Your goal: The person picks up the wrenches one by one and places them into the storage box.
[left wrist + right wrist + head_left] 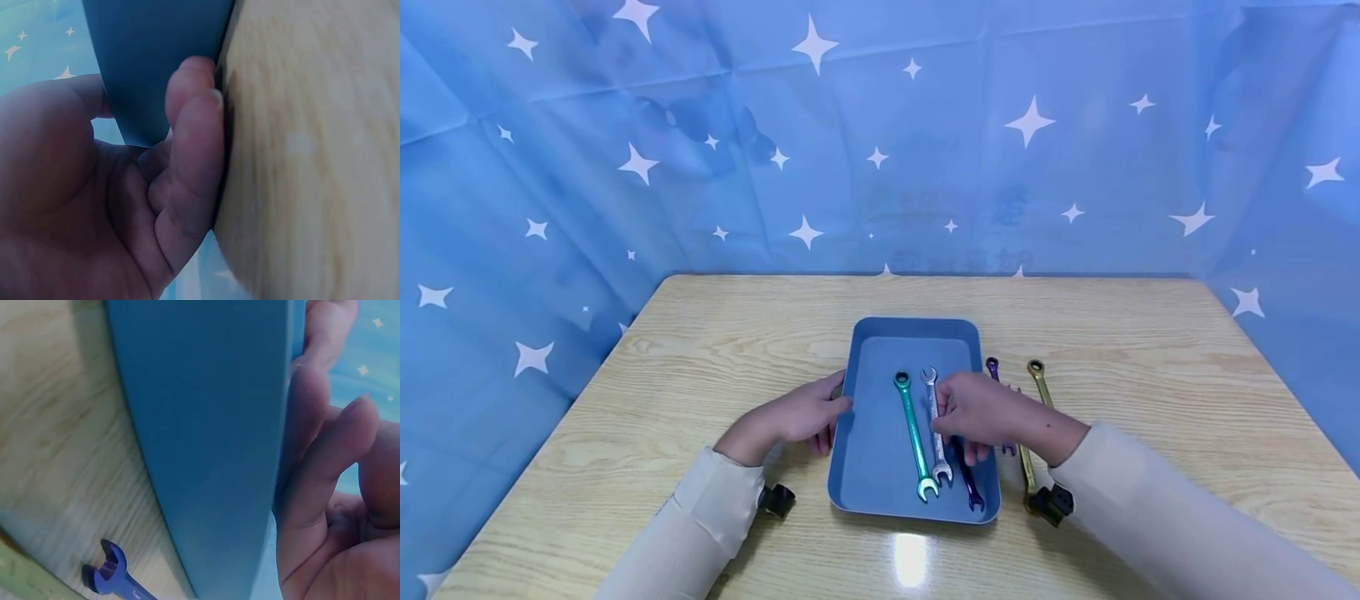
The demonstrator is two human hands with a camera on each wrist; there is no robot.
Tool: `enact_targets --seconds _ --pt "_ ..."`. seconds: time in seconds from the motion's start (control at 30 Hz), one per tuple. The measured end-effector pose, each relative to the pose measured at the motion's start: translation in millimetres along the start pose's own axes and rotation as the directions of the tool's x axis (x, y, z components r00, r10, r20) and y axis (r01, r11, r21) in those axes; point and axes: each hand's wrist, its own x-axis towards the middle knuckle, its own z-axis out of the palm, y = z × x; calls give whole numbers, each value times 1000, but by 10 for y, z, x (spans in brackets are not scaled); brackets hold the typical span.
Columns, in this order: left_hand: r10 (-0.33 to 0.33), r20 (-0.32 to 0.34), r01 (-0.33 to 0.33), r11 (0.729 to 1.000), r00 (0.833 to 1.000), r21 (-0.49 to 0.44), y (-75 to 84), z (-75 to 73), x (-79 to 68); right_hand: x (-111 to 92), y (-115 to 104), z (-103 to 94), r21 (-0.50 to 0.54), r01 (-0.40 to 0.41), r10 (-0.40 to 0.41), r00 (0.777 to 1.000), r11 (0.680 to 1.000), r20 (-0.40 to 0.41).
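A shallow blue-grey tray lies on the table. My left hand grips its left wall, thumb at the rim and curled fingers against the outside. Inside, a green combination wrench lies left of a silver combination wrench. My right hand reaches over the right wall, thumb and forefinger pinching the silver wrench's shaft. Below that hand is a dark purple wrench, its upper part hidden. In the right wrist view the tray wall hides the fingertips' contact.
Right of the tray, partly under my right forearm, lie a purple wrench and gold wrenches. The purple open end shows beside the tray in the right wrist view. A blue star-patterned cloth hangs behind the wooden table.
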Motion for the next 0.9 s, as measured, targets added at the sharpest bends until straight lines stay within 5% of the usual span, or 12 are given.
enact_targets --seconds 0.47,0.9 --pt "0 2 0 1000 1000 13 18 -8 0 176 -36 68 47 -96 94 995 994 36" --pt "-4 3 4 1000 1000 3 -1 -8 -5 222 -58 80 -35 -105 108 990 994 87"
